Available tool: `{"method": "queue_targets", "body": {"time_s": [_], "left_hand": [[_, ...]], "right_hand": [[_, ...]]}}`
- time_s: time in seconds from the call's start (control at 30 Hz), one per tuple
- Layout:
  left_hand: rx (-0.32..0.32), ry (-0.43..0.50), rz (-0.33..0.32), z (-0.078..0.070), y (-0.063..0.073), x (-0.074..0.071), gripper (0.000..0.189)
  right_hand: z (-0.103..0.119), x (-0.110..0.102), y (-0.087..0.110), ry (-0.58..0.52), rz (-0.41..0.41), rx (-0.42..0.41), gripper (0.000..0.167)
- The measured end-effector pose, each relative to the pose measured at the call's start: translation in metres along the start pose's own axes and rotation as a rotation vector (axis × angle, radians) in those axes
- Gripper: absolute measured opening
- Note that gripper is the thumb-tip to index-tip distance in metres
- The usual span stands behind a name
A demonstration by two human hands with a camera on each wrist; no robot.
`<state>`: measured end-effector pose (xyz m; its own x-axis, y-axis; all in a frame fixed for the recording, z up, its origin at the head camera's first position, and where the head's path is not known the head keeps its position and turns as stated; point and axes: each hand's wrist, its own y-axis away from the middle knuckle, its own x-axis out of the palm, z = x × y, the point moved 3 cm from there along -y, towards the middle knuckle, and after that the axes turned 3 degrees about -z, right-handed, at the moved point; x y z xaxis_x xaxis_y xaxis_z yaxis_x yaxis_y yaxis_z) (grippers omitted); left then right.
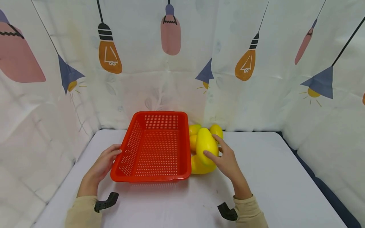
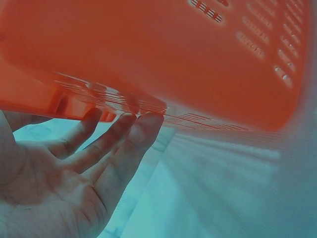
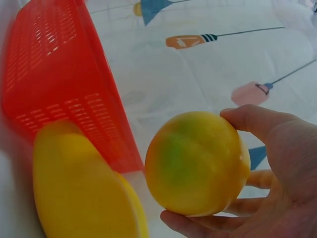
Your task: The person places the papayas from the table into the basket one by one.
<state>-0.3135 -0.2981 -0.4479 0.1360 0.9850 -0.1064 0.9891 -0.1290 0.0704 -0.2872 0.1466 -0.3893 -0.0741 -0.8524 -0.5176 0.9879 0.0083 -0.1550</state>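
A red plastic basket (image 1: 159,179) with perforated walls stands on the table, with nothing inside it. At its left side is my left hand (image 1: 103,164); in the left wrist view its fingertips (image 2: 148,126) touch the basket's outer wall, fingers nearly straight. My right hand (image 1: 226,160) holds a yellow mango (image 1: 206,142) between thumb and fingers, just right of the basket. The right wrist view shows a green and orange blush on this held mango (image 3: 193,163). Below it lies another yellow mango (image 1: 201,167), close against the basket.
More yellow mangoes, including one at the back (image 1: 216,130), lie along the basket's right side. The white table (image 1: 273,177) stretches to the right. A curtain (image 1: 171,82) printed with lamps hangs behind and at both sides.
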Motion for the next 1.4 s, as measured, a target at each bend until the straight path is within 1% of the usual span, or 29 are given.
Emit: {"method": "queue_targets", "body": {"time_s": [0.27, 0.73, 0.97, 1.4], "left_hand": [[-0.004, 0.008, 0.0, -0.002, 0.0, 0.001, 0.038], [0.009, 0.029, 0.007, -0.002, 0.0, 0.001, 0.031], [-0.003, 0.022, 0.003, 0.0, 0.0, 0.0, 0.032], [0.0, 0.009, 0.003, 0.0, 0.0, 0.0, 0.035]], "right_hand": [[0.007, 0.006, 0.0, -0.046, 0.016, -0.015, 0.07], [0.022, 0.018, -0.001, -0.082, 0.028, 0.007, 0.066], [0.027, 0.023, 0.001, -0.101, 0.026, -0.013, 0.063], [0.03, 0.032, 0.006, -0.129, 0.021, -0.009, 0.07]]}}
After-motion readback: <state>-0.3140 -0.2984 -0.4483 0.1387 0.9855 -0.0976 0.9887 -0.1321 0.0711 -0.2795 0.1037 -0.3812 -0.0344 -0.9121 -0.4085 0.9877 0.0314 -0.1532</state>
